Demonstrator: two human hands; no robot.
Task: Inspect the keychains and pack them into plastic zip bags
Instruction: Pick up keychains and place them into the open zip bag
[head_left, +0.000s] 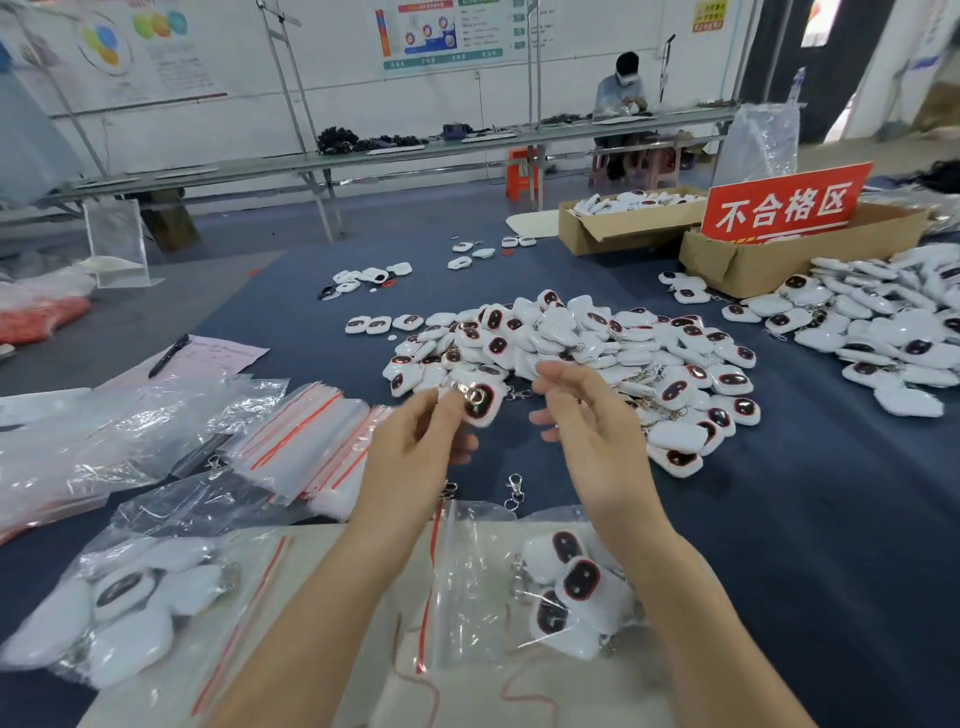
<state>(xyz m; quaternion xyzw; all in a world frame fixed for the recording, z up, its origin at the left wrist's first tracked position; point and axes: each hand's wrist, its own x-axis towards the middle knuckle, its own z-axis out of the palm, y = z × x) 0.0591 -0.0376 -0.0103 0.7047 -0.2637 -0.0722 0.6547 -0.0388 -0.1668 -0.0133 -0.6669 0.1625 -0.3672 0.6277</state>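
Observation:
My left hand (415, 447) pinches a white keychain (480, 402) with a dark red-rimmed face and a metal ring, lifted above the blue table. My right hand (582, 415) hovers beside it, fingers relaxed and holding nothing. Behind both hands lies a big heap of the same keychains (582, 338). A stack of flat zip bags with red seals (306, 436) sits to the left. Near the front, one zip bag with several keychains inside (571, 592) lies under my right forearm, and another filled bag (130, 613) lies at the front left.
Two cardboard boxes (623, 221) (753, 265) stand at the back right, one bearing a red sign (784, 205). A second keychain heap (893, 322) spreads at the right. Paper and a pen (169, 356) lie at the left. Loose metal clasps (513, 491) lie between my arms. A person (623, 85) sits at a far bench.

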